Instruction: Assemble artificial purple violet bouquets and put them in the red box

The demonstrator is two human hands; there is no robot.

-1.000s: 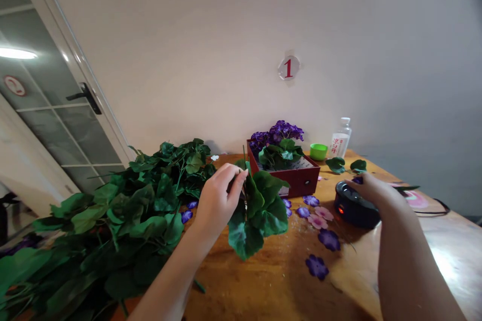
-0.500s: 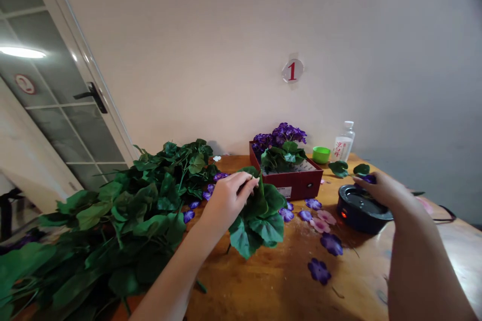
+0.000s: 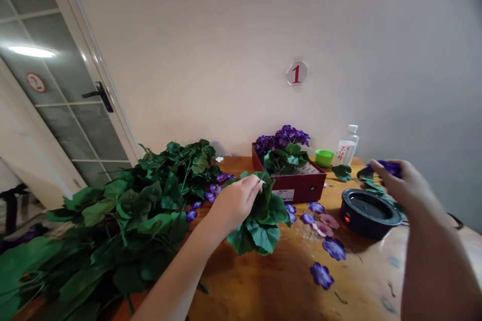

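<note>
Left hand [image 3: 241, 200]: grip pinched on the leaf bunch [image 3: 263, 233], thumb vs. fingers, near its top; leaves fan out below the fist, over the worktop [image 3: 271, 286]. Can't tell if they touch it.
Leaf bunch: a firm, light pinch prob. works best, IMO, w/ the leaves spread & not crushed.
Right hand [image 3: 408, 185]: grip closed round a purple flower [image 3: 390, 167], up by the far right rim of the black pot [image 3: 371, 220]. Fingertips partly hidden, so exact hold n/a.
Black pot: red light [image 3: 347, 219] lit on its side, so I'd treat it as hot: fingers clear of the rim, flower handled gently, no rush. Contents too dark to ID.
Worktop: brown wood, a bit marked; loose purple petals [image 3: 322, 275] & pink petals [image 3: 323, 228] lie btwn the leaf bunch & pot. Worth not dragging a sleeve or wrist thru them, I'd think.
Leaf heap [image 3: 150, 210]: big, green, all down the L side.
Red box [image 3: 301, 188]: mid-back, w/ purple blooms [image 3: 288, 135] & more leaves inside.
Back R: green cup [image 3: 324, 158], then a clear bottle [image 3: 346, 149] w/ red lettering, both upright.
Wall [image 3: 207, 60]: plain, pale; round no. 1 sign [image 3: 297, 74] stuck on it.
Door [image 3: 75, 123]: far L, grey panes, dark handle [image 3: 101, 96], no. 2 sign [image 3: 35, 82].
</note>
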